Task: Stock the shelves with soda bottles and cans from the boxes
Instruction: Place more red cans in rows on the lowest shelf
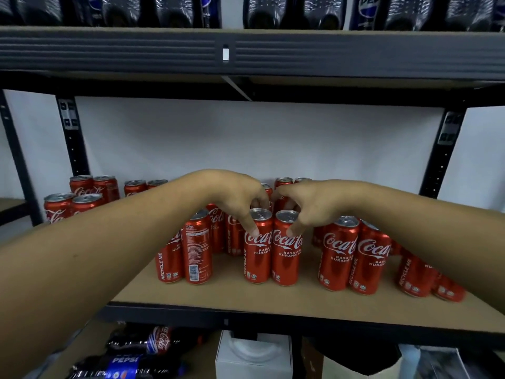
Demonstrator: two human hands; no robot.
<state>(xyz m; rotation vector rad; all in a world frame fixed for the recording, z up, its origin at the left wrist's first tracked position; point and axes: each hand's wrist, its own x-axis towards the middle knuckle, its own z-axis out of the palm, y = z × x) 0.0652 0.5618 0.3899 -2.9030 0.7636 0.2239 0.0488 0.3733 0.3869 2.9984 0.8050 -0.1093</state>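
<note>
While pinching the middle pair of cans from above: left grip [237, 198] on left can [258, 253], right grip [308, 206] on right can [285, 258]. Thumb down each front face, other fingers curled over the rim toward the back. Set upright, touching side by side, on the shelf board [246, 299], toward its front edge.

Handling, as a judgement:
- Sealed and likely full, so heavy for the size.
- Stiff while pressurised but thin-walled; easy to dent if squeezed hard or knocked.
- Glossy paint, probably slick.
- Tall and narrow, so tippy when nudged.
- Best taken just under the top rim, or round the mid-body for a firmer hold.
- Safer slid as a pair than lifted by fingertips.

Around the pair:
- Left: two cans [185, 255], touching, one turned barcode-out.
- Right: another two [355, 258], then a further group [418, 274] at the frame edge; true tilt impossible to tell through the lens bend.
- Behind: extra rows, partly hidden by the wrists.
- Far back left: a small cluster [82, 195].

Containers:
- Every visible can lid unopened, tabs flat, contents unseen.
- Above the pair: cola bottles [404, 12], dark to the base.
- Below the pair: bottles lying flat [136, 351] beside a white box [254, 356], contents not visible.
</note>
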